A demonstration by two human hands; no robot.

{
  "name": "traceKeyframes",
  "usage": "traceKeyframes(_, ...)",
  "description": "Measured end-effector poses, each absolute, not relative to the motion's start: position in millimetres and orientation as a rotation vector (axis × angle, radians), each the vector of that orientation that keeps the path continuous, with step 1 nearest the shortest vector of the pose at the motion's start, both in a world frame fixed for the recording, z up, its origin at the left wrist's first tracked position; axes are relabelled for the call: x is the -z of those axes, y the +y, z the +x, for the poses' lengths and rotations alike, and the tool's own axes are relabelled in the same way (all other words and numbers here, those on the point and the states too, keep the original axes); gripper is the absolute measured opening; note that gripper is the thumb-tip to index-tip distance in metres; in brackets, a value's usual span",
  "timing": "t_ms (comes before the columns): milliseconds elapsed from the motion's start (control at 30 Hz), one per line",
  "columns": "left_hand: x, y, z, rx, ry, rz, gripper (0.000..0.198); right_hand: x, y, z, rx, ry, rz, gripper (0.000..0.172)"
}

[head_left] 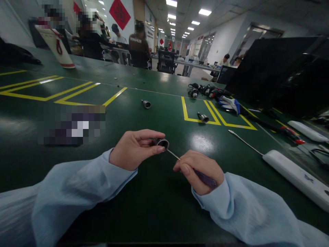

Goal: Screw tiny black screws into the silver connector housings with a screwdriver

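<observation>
My left hand (135,148) pinches a small dark metal cup-shaped part (166,141) between thumb and fingers, its round mouth turned toward the right. In my right hand (202,168) is a screwdriver (207,179) with a dark purple handle and a thin metal shaft. The shaft points up and left, and its tip meets the mouth of the held part; how deep it reaches inside cannot be made out. Two similar metal parts lie farther off on the table: one metal cup part (147,104) near the middle, another metal cup part (204,118) on yellow tape.
Yellow tape outlines mark the green table (159,212). A paper cup (58,48) stands at the far left. To the right lie a white power strip (295,175), a red-and-black tool (291,134), a glove (230,104) and dark fittings (194,92). People sit beyond.
</observation>
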State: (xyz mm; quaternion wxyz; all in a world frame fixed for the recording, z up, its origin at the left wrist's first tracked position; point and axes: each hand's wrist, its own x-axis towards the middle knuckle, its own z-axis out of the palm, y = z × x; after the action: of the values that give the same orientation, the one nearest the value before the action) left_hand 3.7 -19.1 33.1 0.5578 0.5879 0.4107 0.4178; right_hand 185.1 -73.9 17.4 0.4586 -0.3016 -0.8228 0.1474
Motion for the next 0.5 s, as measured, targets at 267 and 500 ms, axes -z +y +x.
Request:
traceKeyframes(267, -24.2, -15.5, 0.7, -1.023, 0.849, 1.472, 0.034, -16.4, -73.7, 184.4, -0.358, -2.005, -0.762, 0.015)
traceKeyframes(500, -29.1, -20.7, 2.7, -0.904, 0.941, 1.444, 0.036, -15.7, -76.5, 180.7, -0.280, -2.072, -0.769, 0.015)
